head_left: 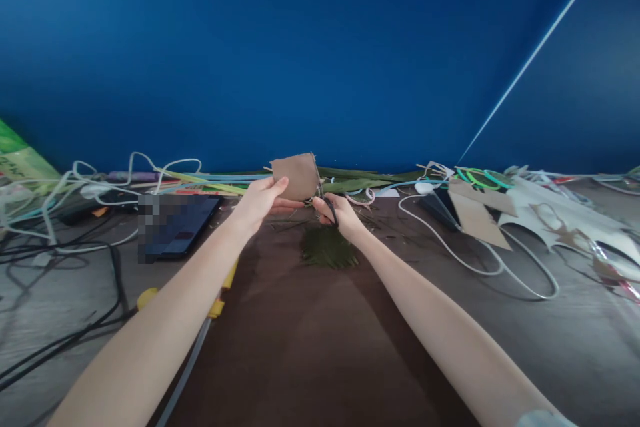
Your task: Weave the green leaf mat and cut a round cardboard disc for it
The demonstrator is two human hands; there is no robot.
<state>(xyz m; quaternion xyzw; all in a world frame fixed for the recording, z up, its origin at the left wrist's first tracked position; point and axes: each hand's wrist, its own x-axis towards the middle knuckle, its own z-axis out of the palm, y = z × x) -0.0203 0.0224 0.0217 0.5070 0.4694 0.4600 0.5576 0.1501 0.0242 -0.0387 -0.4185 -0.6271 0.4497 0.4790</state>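
Note:
My left hand (259, 200) grips a small piece of brown cardboard (296, 177) by its left edge, thumb on the near face. In my right hand (343, 215) is a pair of scissors (331, 211) with dark handles, fingers wrapped round them. The blades point up along the cardboard's right edge; whether they touch it I cannot tell. Below both hands a dark green clump of thin strands (329, 247) lies on the brown table (300, 347). Long green strips (350, 180) lie behind the hands.
Left of my arm lies a dark tablet-like device (187, 227), with white cables (55, 207) and black cables (117, 273) tangled beyond it. Cut cardboard pieces (477, 213), a white sheet (555, 210) and green rings (483, 178) lie at right. A blue wall (320, 60) stands behind.

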